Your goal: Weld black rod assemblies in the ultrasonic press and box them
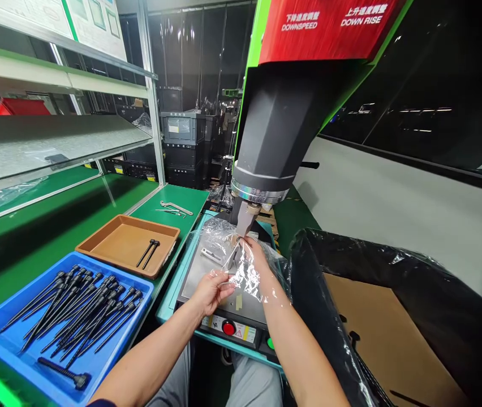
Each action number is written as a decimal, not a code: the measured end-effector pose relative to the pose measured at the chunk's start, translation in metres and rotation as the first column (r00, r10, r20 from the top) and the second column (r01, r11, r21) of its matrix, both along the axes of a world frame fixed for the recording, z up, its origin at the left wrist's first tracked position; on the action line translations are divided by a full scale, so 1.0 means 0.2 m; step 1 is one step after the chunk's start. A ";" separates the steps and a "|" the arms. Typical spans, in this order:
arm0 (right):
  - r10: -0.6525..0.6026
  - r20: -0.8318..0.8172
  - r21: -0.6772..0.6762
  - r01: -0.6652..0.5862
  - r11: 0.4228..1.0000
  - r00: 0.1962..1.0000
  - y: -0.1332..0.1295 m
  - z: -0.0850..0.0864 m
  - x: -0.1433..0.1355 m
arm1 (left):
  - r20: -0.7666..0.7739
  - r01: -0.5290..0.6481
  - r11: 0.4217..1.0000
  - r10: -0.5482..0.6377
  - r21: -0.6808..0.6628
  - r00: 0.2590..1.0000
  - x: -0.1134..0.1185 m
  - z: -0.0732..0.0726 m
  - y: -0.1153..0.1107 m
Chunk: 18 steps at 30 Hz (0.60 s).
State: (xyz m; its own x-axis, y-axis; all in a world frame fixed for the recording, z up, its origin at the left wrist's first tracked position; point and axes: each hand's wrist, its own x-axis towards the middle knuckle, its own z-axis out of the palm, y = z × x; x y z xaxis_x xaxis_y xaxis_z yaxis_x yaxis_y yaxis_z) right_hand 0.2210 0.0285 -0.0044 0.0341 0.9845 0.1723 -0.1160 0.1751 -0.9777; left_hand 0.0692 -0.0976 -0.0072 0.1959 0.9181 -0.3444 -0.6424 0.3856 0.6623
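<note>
My left hand (212,291) is closed, thumb and fingers pinched together, above the metal base plate (192,277) of a bench press. My right hand (254,255) reaches up beside the tip of the press's metal horn (246,219), fingers closed near it. Crumpled clear plastic film (218,230) lies around the horn and the fixture, and shiny film also covers part of my right hand and wrist. A small dark, slim shape shows between my hands, but glare hides what my fingertips grip. A slotted metal bracket (211,256) is on the plate, left of my hands.
At left, a blue tray (150,291) holds many black rod-like parts (92,299); a brown tray (105,234) holds two. A wrench (177,207) lies behind. A black-lined box (321,316) stands at right. The base's front has a red button (228,328) and a green button (270,343).
</note>
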 end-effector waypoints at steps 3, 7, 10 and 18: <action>-0.057 -0.091 -0.009 0.057 0.998 0.994 0.02 -0.06 0.01 | -0.010 -0.005 1.000 0.005 -0.002 1.000 0.00 0.00 0.00; -0.061 -0.230 -0.053 0.050 0.997 0.971 -0.01 -0.13 0.06 | -0.035 -0.004 1.000 0.004 0.020 0.999 0.01 -0.01 0.00; -0.039 -0.225 -0.130 0.010 0.991 0.974 -0.02 -0.17 0.11 | -0.058 -0.003 1.000 0.004 0.023 0.998 0.02 -0.02 0.00; -0.112 -0.042 -0.187 0.102 0.977 0.993 0.00 -0.28 0.22 | -0.115 -0.016 1.000 0.019 0.025 0.993 0.04 -0.04 -0.01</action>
